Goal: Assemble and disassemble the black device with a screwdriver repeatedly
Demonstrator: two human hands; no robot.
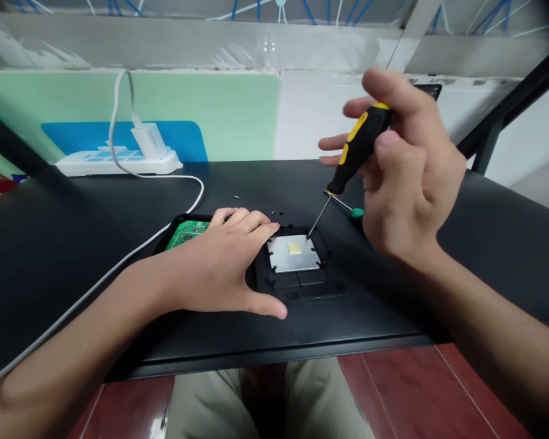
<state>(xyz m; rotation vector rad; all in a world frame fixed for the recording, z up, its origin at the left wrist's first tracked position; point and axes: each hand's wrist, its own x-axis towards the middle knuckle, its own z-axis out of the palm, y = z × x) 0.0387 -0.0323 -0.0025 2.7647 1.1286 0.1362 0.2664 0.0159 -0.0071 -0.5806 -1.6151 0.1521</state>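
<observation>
My right hand [405,177] grips a yellow-and-black screwdriver [357,149] tilted down to the left. Its tip touches the far right corner of a silver metal plate [293,254] with a small yellow pad at its middle. The plate sits inside a black open device case [302,286] on the black desk [73,244]. My left hand [219,268] lies flat on the case, fingers spread, pressing it down just left of the plate. A green circuit board [186,232] shows at the case's far left, partly hidden by that hand.
A second, green-handled screwdriver [353,211] lies behind the case. Tiny loose screws [277,213] are scattered on the desk beyond it. A white power strip [119,160] with a plugged charger stands at the back left; its white cable [119,262] runs across the desk.
</observation>
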